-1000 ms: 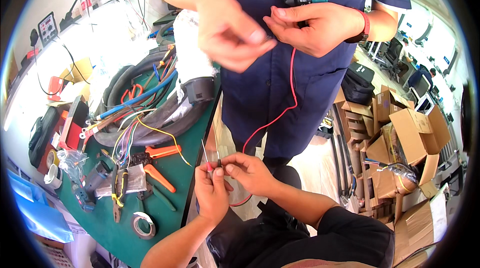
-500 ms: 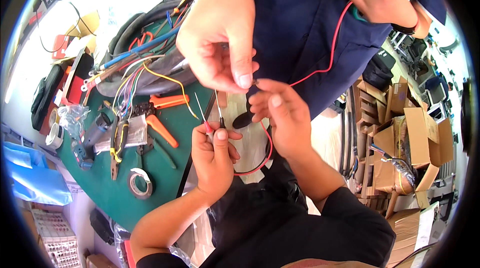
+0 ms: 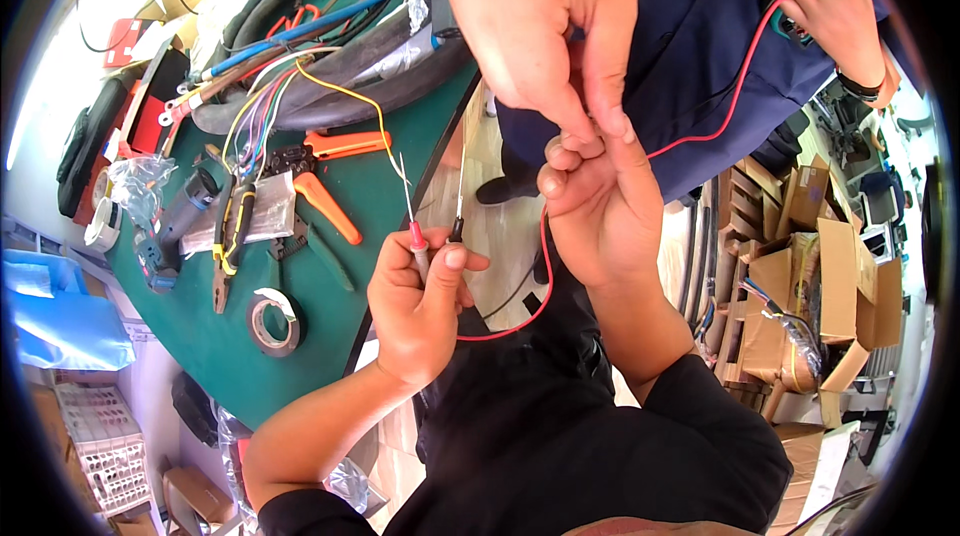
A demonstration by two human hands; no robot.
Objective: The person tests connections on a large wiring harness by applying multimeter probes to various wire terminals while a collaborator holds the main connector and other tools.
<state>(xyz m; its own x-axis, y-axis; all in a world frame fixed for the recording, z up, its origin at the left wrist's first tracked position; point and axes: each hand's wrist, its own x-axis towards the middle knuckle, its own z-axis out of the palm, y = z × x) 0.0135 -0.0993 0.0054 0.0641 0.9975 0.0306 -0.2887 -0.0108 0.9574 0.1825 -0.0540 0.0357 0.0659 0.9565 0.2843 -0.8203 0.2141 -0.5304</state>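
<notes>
My left hand (image 3: 412, 301) is closed round a red test probe (image 3: 417, 236) and a black test probe (image 3: 458, 229), their thin metal tips pointing up and away from me. My right hand (image 3: 605, 216) is raised, palm toward me, its fingertips pressed against those of another person's hand (image 3: 545, 26). Whatever lies between these fingertips is hidden or too small to make out. A red test lead (image 3: 547, 271) loops behind my right hand. The person's other hand (image 3: 825, 11), at the upper right, holds a device that is mostly cut off, with the red lead running to it.
To the left, a green-topped table (image 3: 200, 351) carries combination pliers (image 3: 222, 271), an orange-handled tool (image 3: 328, 208), a tape roll (image 3: 258, 328), coloured wires (image 3: 262, 151) and thick black cable (image 3: 300, 116). Open cardboard boxes (image 3: 840, 276) stand on the right.
The other person's near hand has shifted right, and my right hand has turned palm toward me, fingertips still meeting theirs. My left hand keeps both probes, now more upright. The whole view has shifted slightly.
</notes>
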